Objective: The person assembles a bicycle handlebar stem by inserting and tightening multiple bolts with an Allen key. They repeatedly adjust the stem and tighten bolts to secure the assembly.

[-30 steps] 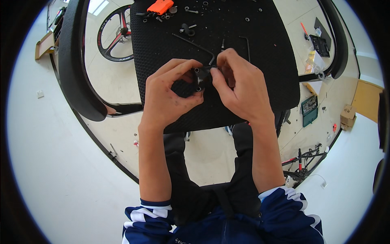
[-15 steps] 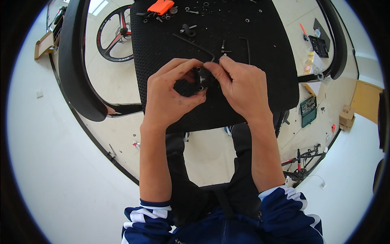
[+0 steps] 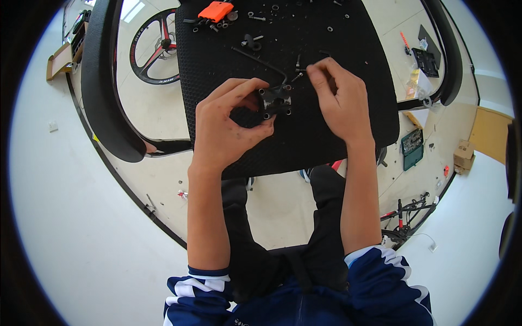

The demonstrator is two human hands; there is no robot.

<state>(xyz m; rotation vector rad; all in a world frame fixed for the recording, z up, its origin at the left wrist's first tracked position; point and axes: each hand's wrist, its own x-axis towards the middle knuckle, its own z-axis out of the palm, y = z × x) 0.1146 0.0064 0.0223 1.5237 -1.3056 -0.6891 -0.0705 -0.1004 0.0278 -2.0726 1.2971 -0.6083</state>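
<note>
A small black bicycle stem clamp (image 3: 276, 101) with bolt holes at its corners is held in my left hand (image 3: 225, 117), between the thumb below and the fingers above. It is apart from my right hand (image 3: 342, 100), which is to its upper right with thumb and index finger pressed together. What those fingertips hold, if anything, I cannot make out. Just left of them lie a few small bolts (image 3: 297, 77). A long black hex key (image 3: 260, 61) lies beyond the clamp, its bent end close to it. Another hex key (image 3: 324, 52) is mostly hidden behind my right hand.
The black textured seat (image 3: 348, 146) serves as the work surface, with armrests (image 3: 103, 81) on both sides. Towards its far left lie an orange piece (image 3: 216, 10), a dark clamp (image 3: 250, 42) and scattered washers. A wheel (image 3: 157, 46) and bicycle frame (image 3: 405, 217) are on the floor.
My right hand has moved right, away from the clamp, uncovering its right side and a bolt. It now covers most of the right-hand hex key. My left hand stays nearly still.
</note>
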